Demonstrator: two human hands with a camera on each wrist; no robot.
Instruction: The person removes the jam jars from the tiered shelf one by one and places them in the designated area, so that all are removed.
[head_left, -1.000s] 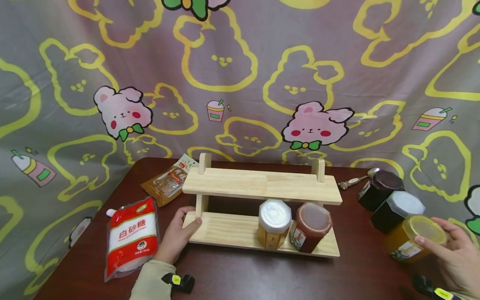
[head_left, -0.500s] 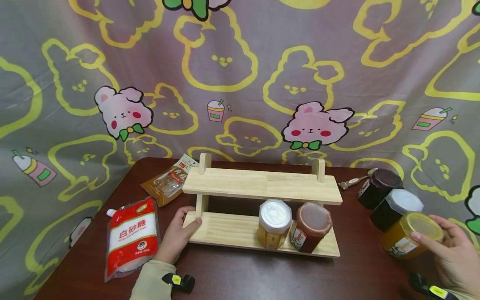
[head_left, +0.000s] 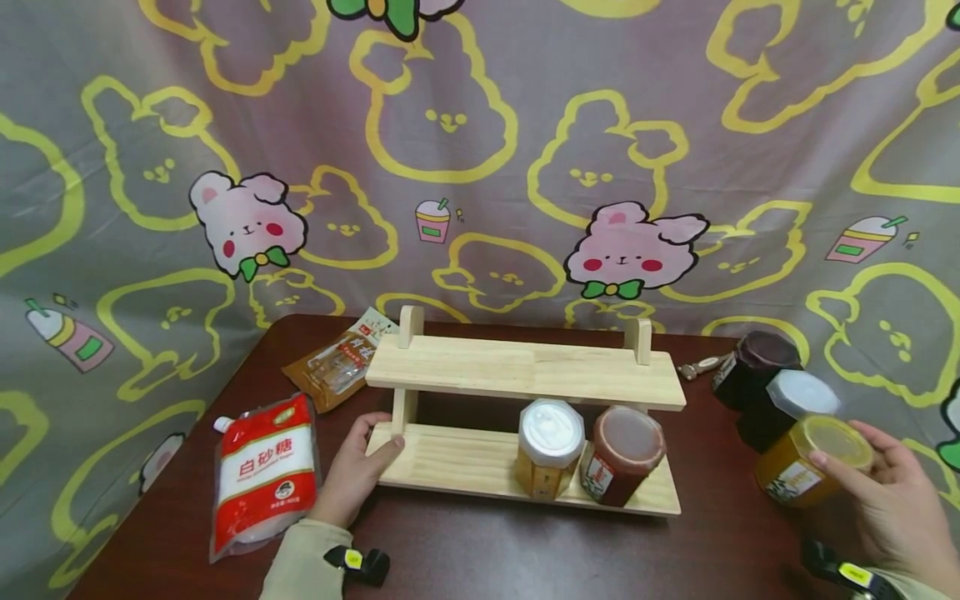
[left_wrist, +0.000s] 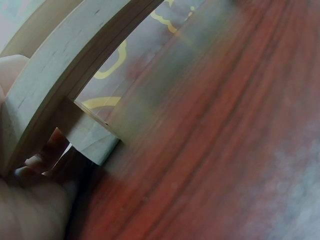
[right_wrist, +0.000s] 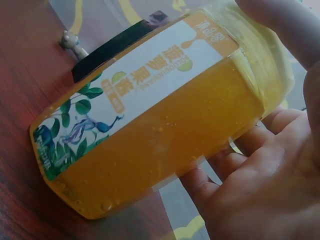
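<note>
At the left end of a two-tier wooden shelf (head_left: 465, 454), my left hand (head_left: 358, 467) grips the lower board, thumb on top. The left wrist view shows that hand (left_wrist: 35, 205) beside the rack's wooden edge (left_wrist: 55, 60). My right hand (head_left: 892, 492) holds a yellow jam jar (head_left: 797, 479) with an eight-sided lid, thumb and fingers on opposite sides near its top. Its white label (right_wrist: 135, 90) faces the right wrist camera. Close behind that jar are a dark jar with a white lid (head_left: 804, 393) and another dark jar (head_left: 753, 367).
On the lower board stand a white-lidded amber jar (head_left: 550, 446) and a dark red jar (head_left: 622, 454). A red and white sugar pouch (head_left: 266, 475) and a brown packet (head_left: 337, 367) lie at left. A spoon handle (head_left: 702, 365) shows behind the dark jars.
My right hand has moved left with the yellow jar. Both dark jars have shifted slightly left too, and now cover the spoon's bowl. The left hand and the shelf stay put.
</note>
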